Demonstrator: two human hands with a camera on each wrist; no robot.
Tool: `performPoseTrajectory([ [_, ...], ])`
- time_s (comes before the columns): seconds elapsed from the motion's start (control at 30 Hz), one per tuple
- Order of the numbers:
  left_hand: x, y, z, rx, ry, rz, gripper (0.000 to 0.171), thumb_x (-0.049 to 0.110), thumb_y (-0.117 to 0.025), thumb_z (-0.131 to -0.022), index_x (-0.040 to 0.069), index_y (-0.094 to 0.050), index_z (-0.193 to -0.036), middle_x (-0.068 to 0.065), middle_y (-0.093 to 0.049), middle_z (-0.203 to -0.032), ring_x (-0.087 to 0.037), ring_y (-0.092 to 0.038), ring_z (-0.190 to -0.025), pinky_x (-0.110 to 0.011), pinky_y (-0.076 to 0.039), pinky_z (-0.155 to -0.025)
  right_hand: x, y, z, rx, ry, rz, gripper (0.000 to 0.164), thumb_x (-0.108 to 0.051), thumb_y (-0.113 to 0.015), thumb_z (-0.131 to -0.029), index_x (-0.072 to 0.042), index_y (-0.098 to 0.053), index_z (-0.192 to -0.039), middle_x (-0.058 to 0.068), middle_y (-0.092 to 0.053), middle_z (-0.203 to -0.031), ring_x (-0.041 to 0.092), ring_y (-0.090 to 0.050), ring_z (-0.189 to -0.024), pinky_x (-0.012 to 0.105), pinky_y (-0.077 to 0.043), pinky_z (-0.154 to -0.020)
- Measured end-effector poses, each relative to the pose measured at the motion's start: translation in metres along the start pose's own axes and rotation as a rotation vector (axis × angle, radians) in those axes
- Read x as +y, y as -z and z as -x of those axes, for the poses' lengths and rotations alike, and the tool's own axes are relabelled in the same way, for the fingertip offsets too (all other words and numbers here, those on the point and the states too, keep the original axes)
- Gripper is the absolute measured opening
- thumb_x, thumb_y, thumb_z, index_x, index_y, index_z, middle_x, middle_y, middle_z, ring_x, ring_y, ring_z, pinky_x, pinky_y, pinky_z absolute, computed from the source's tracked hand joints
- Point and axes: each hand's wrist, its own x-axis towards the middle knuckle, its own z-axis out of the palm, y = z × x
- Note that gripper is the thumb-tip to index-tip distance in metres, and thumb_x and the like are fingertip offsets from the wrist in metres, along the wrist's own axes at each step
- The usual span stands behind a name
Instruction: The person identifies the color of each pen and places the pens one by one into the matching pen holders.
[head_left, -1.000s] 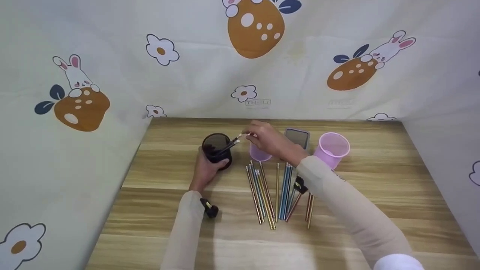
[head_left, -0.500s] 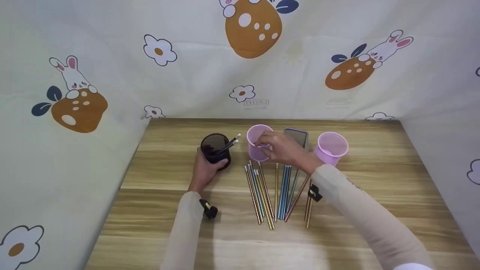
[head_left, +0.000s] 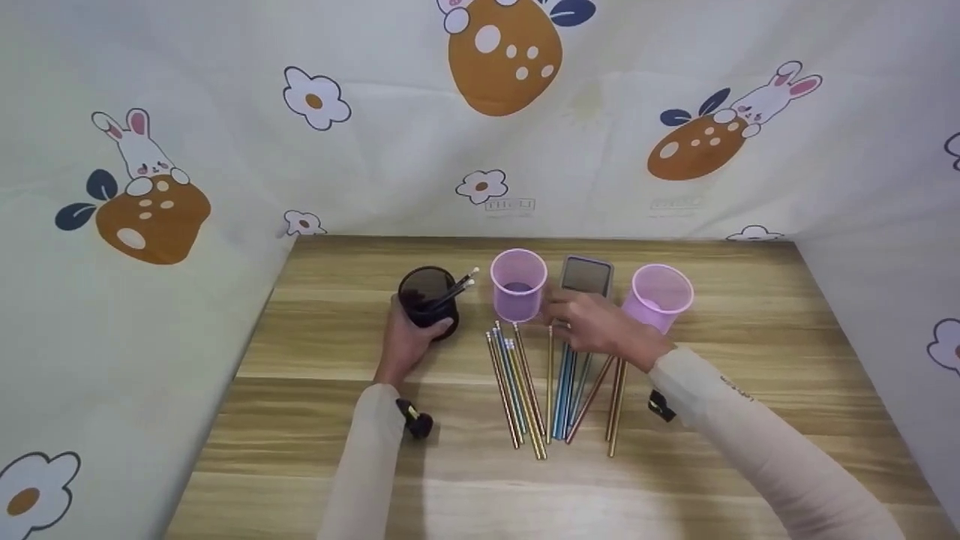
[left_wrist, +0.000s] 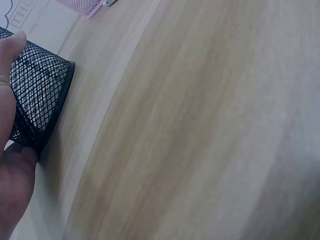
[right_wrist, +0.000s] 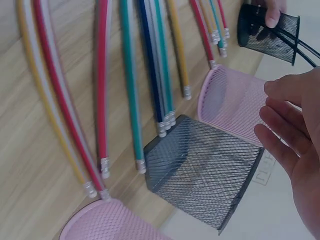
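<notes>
My left hand (head_left: 405, 337) grips the black mesh pencil cup (head_left: 448, 309) from its near left side, thumb across the front. Two black pencils (head_left: 459, 288) with pale eraser ends lean out of its right rim. In the left wrist view, fingers wrap the black mesh wall (left_wrist: 42, 82) close to its base. My right hand (head_left: 600, 322) hovers over the eraser ends of the blue pencils (head_left: 562, 405), in front of the dark square mesh holder (head_left: 586, 274). In the right wrist view, that hand's fingers (right_wrist: 280, 142) are loosely bent, with nothing between them.
A pink mesh cup (head_left: 517, 309) stands left of the square holder, another pink cup (head_left: 645, 309) right of it. Several metallic pencils lie in front, including a left group (head_left: 521, 397) and a gold-brown pair (head_left: 616, 412). Patterned cloth (head_left: 405, 165) walls the table's back and sides.
My right hand has drawn away from the black pencils in the cup, passing right over the pink cup to the blue pencils. My left hand has kept its grip on the black cup.
</notes>
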Motion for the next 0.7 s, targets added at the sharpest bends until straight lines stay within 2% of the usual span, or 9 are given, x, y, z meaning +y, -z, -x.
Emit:
performPoseTrajectory([
  [0.3, 0.0, 0.0, 0.0, -0.011, 0.003, -0.014, 0.094, 0.021, -0.091, -0.071, -0.003, -0.036, -0.143, -0.022, -0.052, -0.143, -0.034, -0.048, -0.138, -0.044, -0.034, -0.121, 0.004, -0.006, 0.021, -0.049, 0.128, 0.241, 0.007, 0.003, -0.071, -0.081, -0.004, -0.07, -0.084, 0.008, -0.065, -0.084, 0.02, -0.065, -0.069, 0.028, -0.058, -0.057],
  [0.5, 0.001, 0.0, -0.001, -0.007, 0.008, -0.007, 0.093, 0.02, -0.091, -0.07, -0.003, -0.037, -0.142, -0.023, -0.053, -0.142, -0.034, -0.048, -0.137, -0.044, -0.034, -0.121, 0.005, -0.01, 0.031, -0.115, 0.114, 0.492, 0.009, 0.002, -0.072, -0.083, -0.005, -0.071, -0.089, 0.008, -0.067, -0.085, 0.018, -0.065, -0.068, 0.023, -0.056, -0.053],
  [0.7, -0.001, 0.001, -0.001, 0.0, -0.007, 0.006, 0.091, 0.018, -0.091, -0.07, -0.003, -0.039, -0.14, -0.022, -0.054, -0.14, -0.033, -0.049, -0.136, -0.044, -0.035, -0.12, 0.009, -0.017, 0.038, -0.16, 0.119, 0.582, 0.012, 0.002, -0.072, -0.083, -0.005, -0.069, -0.092, 0.009, -0.067, -0.084, 0.018, -0.065, -0.068, 0.024, -0.056, -0.053],
])
